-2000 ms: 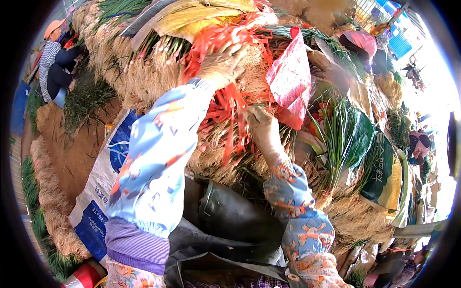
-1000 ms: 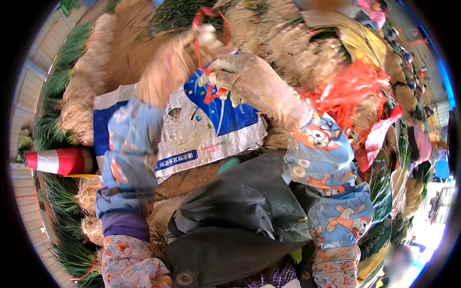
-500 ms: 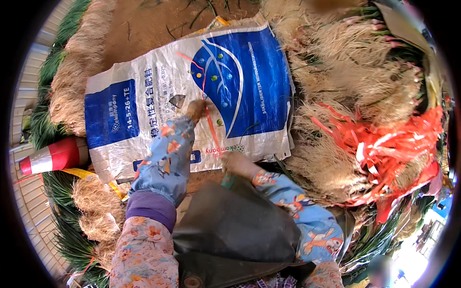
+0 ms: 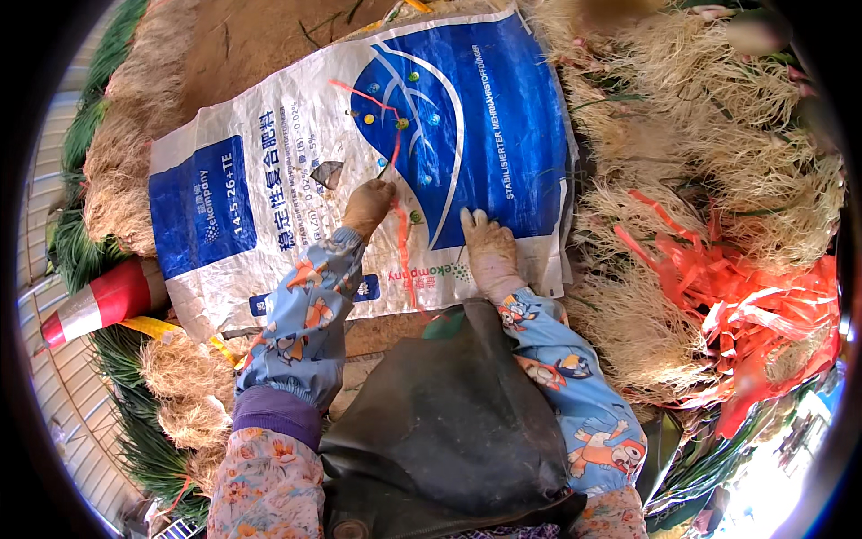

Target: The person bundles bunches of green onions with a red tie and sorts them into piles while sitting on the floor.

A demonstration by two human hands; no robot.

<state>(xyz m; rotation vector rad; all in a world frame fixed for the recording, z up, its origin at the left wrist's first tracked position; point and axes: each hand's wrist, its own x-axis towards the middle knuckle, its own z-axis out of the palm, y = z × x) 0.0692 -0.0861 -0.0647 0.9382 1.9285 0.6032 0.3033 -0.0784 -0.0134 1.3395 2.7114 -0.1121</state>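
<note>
Evidently the left hand (image 4: 368, 205), near eleven o'clock from the middle of the view, was pinching a thin red plastic strip (image 4: 402, 241), its fingers closed so that the strip showed both above and below the grip. Held there, partway along its length, the strip lay in a loose line over the white-and-blue woven sack (image 4: 489, 135), its upper end bent toward eleven o'clock and its lower run dropping toward six, near the edge of the dark waterproof apron (image 4: 449, 413). Fingers slightly apart, the right hand (image 4: 489, 247) rested on the sack at two o'clock, pinching nothing that could be seen; its weight probably helped to steady the sheet. Spread wide over the brown ground, the sack seemed to serve as a clean, smooth work surface, on which the red stood out well. At three o'clock a tangled heap of red strips (image 4: 754, 305) sat on the scallion roots (image 4: 682, 153), presumably placed there to be within reach of the right arm. Toward ten o'clock, scallion bundles (image 4: 135, 135) were lined up with roots facing inward, perhaps for tidiness, while a red-and-white traffic cone (image 4: 99, 301) lay tipped over at nine.
</note>
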